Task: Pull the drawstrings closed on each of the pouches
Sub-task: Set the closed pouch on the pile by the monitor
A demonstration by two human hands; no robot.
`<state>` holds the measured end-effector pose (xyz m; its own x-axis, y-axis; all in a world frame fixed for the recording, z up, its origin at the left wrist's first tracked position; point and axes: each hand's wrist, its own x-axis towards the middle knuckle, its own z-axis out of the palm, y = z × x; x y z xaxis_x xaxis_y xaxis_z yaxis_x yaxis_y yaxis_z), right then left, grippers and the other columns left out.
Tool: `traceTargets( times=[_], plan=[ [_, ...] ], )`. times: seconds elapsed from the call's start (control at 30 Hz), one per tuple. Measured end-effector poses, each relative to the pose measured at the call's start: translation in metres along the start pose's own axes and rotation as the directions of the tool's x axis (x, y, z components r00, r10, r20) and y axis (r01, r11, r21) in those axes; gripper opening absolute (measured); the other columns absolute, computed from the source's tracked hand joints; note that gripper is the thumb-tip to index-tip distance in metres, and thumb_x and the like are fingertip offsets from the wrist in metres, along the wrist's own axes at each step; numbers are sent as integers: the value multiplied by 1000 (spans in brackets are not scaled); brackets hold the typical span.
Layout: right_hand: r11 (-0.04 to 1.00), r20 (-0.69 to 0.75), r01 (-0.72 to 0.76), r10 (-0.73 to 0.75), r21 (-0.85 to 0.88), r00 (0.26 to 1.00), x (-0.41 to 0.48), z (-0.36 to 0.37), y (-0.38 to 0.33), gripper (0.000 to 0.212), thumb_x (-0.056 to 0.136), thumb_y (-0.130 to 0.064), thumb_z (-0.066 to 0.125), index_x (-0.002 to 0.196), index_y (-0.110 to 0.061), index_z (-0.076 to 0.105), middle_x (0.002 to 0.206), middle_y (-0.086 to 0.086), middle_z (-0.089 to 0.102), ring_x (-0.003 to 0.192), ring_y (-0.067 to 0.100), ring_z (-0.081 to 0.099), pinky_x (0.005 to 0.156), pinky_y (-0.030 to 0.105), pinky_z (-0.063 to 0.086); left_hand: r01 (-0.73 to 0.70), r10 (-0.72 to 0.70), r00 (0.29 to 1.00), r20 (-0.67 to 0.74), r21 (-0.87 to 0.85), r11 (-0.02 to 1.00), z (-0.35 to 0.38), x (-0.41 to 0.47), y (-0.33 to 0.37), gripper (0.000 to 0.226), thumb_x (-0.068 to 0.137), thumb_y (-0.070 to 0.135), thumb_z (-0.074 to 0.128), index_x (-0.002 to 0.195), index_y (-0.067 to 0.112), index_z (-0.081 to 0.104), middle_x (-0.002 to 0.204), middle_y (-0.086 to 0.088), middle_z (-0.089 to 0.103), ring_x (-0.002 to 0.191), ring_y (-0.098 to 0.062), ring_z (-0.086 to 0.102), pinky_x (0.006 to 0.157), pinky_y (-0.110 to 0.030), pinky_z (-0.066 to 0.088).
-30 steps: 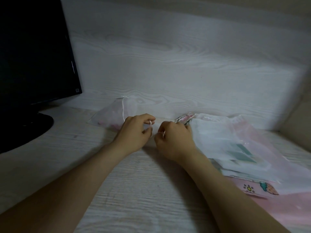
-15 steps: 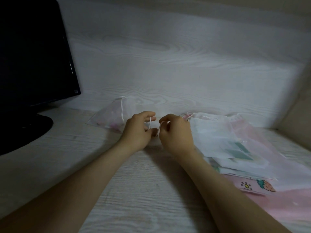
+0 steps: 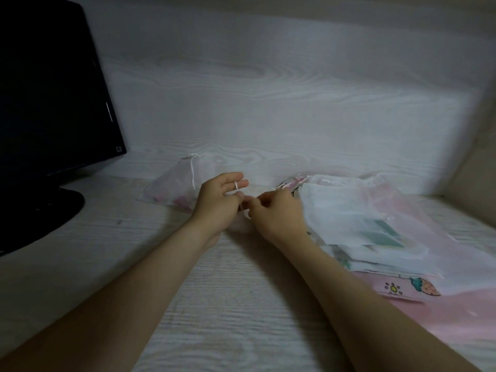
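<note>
Drawstring (image 3: 236, 187) runs as a thin white cord over the forefinger of the left hand (image 3: 218, 204). That hand's fingers are half curled, with the thumb pressing the cord. The right hand (image 3: 277, 214) has its fingers curled and pinches the cord's lower run, just beside the left hand. Both hands meet over the sheer pouch (image 3: 239, 228), which lies on the desk (image 3: 241, 304), mostly hidden beneath them and equally near to each. The visible cord runs near to far, so tightening probably calls for a sideways pull: the left hand leftward, the right hand toward the pile of pouches (image 3: 349, 218). One tied pouch (image 3: 174, 187) lies to the left, near the monitor (image 3: 53, 89).
</note>
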<state>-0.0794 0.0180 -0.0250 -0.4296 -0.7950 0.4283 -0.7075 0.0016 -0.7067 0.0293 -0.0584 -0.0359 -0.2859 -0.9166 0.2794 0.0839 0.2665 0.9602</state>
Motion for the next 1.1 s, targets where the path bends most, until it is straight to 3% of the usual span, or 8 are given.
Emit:
traceTargets(
  times=[0.2,0.3,0.4,0.5,0.6,0.7,0.87,1.1],
  plan=[
    [947,32,-190,189,258,982,8,3,0,48,75,-40,52,73,4,71,70,19,73,72,41,71,69,55,61,-13,11,998,57,35,999,-1,0,-1,34,111,4,44,135,15,65,119,6,77,66,-9,62,60,-22,51],
    [970,-77,-125,144,209,987,8,2,3,21,86,-18,59,84,-13,79,74,3,77,74,20,74,76,38,62,3,-8,997,71,74,997,1,-3,-2,31,111,8,46,137,16,61,112,6,80,60,-8,58,57,-21,47],
    [939,-122,-115,162,324,979,6,-3,2,26,90,-9,55,99,-20,77,79,0,77,73,12,73,75,32,60,5,-13,997,81,102,995,0,-5,-2,32,111,10,49,140,20,56,110,5,80,58,-9,58,59,-22,48],
    [861,-15,-203,237,467,971,6,-3,0,25,92,-13,56,94,-11,80,74,0,75,65,12,70,66,30,58,-44,25,994,108,174,984,0,-6,1,37,111,11,46,144,25,55,113,4,78,63,-10,62,64,-24,48],
    [892,80,-222,207,395,975,2,-5,-7,31,91,-29,68,82,-1,78,64,11,70,57,13,59,59,28,49,-87,51,981,186,196,977,1,-9,3,57,101,-7,39,148,24,50,113,-3,75,62,-14,62,61,-24,48],
    [907,128,-220,186,358,974,-1,-6,-6,39,94,-20,69,57,-8,69,43,-5,57,41,4,51,48,14,41,-88,43,965,257,168,982,1,-12,5,74,90,-18,35,152,21,46,107,-4,74,59,-17,60,57,-24,48],
    [812,133,-334,309,478,942,4,-6,-7,30,94,-17,62,94,12,70,66,10,56,59,19,53,53,29,44,-48,9,963,269,140,989,0,-11,7,53,104,2,52,150,26,40,121,-6,72,64,-16,64,65,-26,51],
    [706,73,-361,403,609,912,8,-10,-10,13,86,-20,64,82,-8,64,69,12,48,63,23,48,62,37,41,-58,13,980,197,224,973,-2,-9,4,16,100,20,72,114,16,68,96,-6,73,61,-10,64,66,-29,52]
  ],
)
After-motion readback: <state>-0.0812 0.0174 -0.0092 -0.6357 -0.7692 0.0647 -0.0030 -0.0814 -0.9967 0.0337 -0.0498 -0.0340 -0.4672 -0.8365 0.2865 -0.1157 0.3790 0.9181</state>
